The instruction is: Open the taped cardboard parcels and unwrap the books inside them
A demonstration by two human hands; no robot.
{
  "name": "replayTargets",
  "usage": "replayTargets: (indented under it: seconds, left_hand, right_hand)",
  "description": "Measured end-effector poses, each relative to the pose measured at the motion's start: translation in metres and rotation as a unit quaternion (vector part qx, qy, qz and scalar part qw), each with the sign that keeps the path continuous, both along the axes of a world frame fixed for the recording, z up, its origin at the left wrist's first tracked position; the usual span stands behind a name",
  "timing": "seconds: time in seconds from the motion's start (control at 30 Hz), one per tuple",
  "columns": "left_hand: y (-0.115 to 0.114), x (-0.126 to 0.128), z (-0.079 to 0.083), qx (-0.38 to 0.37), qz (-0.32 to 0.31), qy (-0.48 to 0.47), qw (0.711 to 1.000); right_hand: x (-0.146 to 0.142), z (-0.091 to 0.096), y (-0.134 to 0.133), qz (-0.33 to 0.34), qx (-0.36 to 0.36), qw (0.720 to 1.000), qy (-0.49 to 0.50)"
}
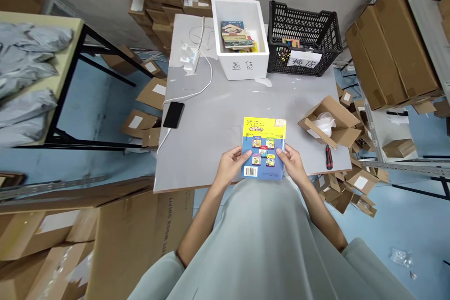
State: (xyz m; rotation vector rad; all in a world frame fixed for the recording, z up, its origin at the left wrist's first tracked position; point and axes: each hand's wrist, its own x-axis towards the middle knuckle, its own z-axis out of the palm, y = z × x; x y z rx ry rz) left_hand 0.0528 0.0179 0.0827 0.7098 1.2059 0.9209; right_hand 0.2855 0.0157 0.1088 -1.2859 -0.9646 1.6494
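Note:
I hold a blue and yellow book (263,147) with its back cover up, barcode toward me, over the near edge of the grey table (218,117). My left hand (231,165) grips its lower left side with fingers curled over the cover. My right hand (291,164) grips the lower right side the same way.
A white foam box (242,63) holding books and a black plastic crate (304,44) stand at the table's far end. An opened cardboard box (328,122) and a red-handled tool (329,157) lie at right. A black phone (173,114) on a white cable lies at left. Cardboard boxes litter the floor.

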Motion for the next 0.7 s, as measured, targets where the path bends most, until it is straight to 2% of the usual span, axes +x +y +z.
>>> replayTargets:
  seconds: [0.23,0.37,0.5,0.7]
  left_hand:
    - [-0.012,0.013,0.013,0.044,0.025,0.074,0.996]
    - [-0.011,0.009,0.015,0.036,0.02,0.049,0.998]
    - [-0.007,0.004,0.015,0.022,0.023,0.017,0.999]
    - [-0.006,0.01,0.02,0.031,0.03,0.037,0.998]
  right_hand:
    - [-0.006,-0.012,-0.002,-0.04,0.026,0.998,-0.044]
    - [0.001,-0.008,0.003,-0.015,0.019,0.999,-0.036]
    - [0.01,-0.002,0.007,0.023,-0.025,0.999,0.019]
    - [0.009,-0.001,0.006,-0.001,-0.01,1.0,0.014]
